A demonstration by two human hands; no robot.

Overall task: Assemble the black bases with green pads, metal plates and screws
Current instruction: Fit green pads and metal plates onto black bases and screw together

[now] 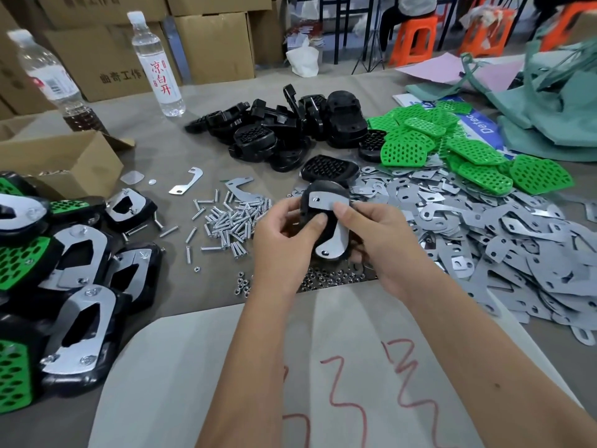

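From the head camera, the only view we have, we see the job well under way but far from finished. Our left hand (284, 231) curls round the left side of an oval black plastic base (315, 202), thumb pressed on its face, while our right hand (374, 234) grips the other side, thumb pinning a curved, shiny metal plate (336, 236) against it. We hold the piece just above the grey table (193, 150), over a scatter of small steel nuts (326, 279).

The plate lies on the base with its two end holes showing and no screw in either, so we judge this unit to be mid-assembly: plate being lined up, fastening still to come. Whether a green pad already sits on its far face we cannot tell.

At the left edge, a heap of finished units (74, 286) lies piled, each black with plates and screw heads on one face or green perforated pad on the other. That is the work done.

What is left looks larger. A pile of bare black bases (284, 130) sits across the table, a heap of green perforated pads (452, 147) beside it on the right, and a broad spread of loose metal plates (484, 234) reaches past our right arm. A pile of silver screws (232, 221) lies just left of our left hand, within easy reach for the next step.
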